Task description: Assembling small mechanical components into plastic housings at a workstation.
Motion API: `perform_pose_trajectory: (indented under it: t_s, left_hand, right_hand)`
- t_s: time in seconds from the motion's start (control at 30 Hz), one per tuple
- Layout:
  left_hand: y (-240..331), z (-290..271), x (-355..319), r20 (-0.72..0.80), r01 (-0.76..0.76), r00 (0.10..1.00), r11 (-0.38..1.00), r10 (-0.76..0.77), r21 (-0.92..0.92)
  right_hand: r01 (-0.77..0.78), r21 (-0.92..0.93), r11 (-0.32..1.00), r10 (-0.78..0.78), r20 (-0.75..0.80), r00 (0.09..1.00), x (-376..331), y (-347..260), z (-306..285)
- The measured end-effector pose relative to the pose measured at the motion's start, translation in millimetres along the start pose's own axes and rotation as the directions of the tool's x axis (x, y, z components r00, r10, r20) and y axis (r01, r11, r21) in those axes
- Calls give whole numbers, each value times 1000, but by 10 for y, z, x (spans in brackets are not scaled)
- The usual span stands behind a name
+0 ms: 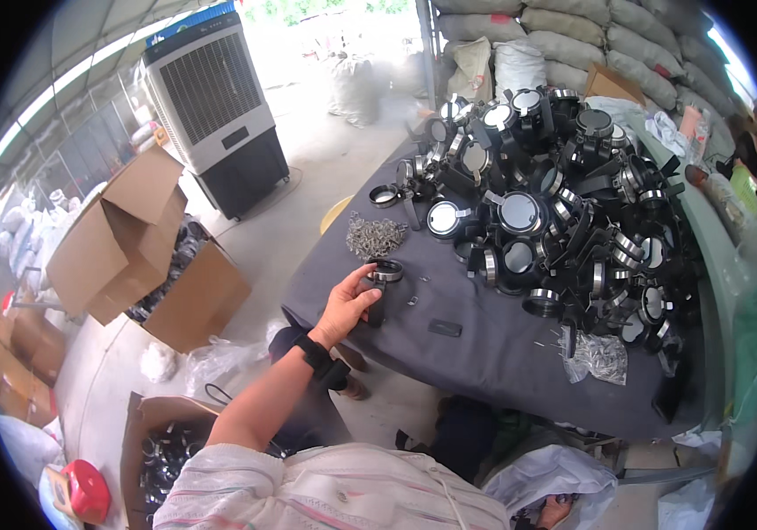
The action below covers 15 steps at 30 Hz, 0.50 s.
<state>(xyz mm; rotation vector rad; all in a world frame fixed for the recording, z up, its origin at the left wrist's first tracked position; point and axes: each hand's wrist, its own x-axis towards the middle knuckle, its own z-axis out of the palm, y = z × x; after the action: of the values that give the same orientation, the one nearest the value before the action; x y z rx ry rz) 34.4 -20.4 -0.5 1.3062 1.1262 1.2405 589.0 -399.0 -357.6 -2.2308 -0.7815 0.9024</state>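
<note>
My left hand [350,305] is closed around a black handle with a round, silver-rimmed ring head [385,270], held at the table's left edge. Just beyond it lies a pile of small metal fasteners [376,236]. A flat black rectangular piece [445,329] and a few tiny metal bits [412,301] lie to its right. Low in the view, what looks like my right hand [556,510] is at a white plastic bag [564,473]. Its fingers are mostly hidden, so I cannot make out what they hold.
A large heap of black-handled parts with silver round heads [520,215] covers the table's right side. A clear bag of metal pins [597,357] sits near the front edge. Open cartons [193,296] and an air cooler [211,97] stand left; stacked sacks [564,53] are behind.
</note>
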Motion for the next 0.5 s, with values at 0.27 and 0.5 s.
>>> perform_pose_trajectory:
  t_s: [0.27, 0.5]
  left_hand:
    - [-45, -46, -15, 22, 44, 999, 993, -42, -106]
    - [-24, -143, 39, 40, 0, 999, 999, 2, -44]
  right_hand:
    - [184, 190, 964, -66, -503, 862, -860, -1110, -335]
    - [191, 286, 939, -29, -488, 872, -1590, -2455, -740]
